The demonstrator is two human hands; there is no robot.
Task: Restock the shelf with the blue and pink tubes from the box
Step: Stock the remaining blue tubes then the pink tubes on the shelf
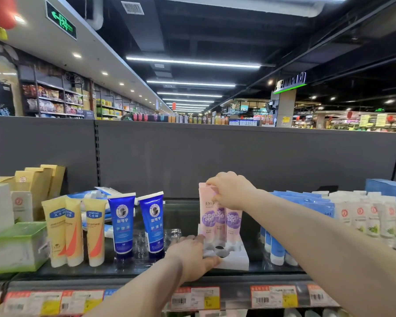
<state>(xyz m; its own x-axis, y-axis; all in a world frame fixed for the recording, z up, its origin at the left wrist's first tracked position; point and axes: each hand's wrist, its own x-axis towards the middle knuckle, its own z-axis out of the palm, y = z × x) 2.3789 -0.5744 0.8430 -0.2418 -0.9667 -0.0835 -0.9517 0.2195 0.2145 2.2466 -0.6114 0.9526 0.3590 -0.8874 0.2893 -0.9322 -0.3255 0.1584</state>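
We see the long dark shelf [238,282] with a grey wall [238,161] at its back. Three pink tubes [209,216] with purple labels stand close together, caps down, in a white holder [236,257] low in our view at 6 o'clock. Two dark blue tubes [121,225] with white tops stand at 9 o'clock from the pink ones, caps down, near the shelf's front edge. There is bare shelf between the blue tubes and the holder, and more at 12 o'clock, back to the wall. At 3 o'clock there is a small gap, then pale blue and white tubes [366,216]. Our right hand [231,189] reaches in and pinches the pink tubes' tops. Our left hand [190,257] holds the holder's front left corner, thumb on top.
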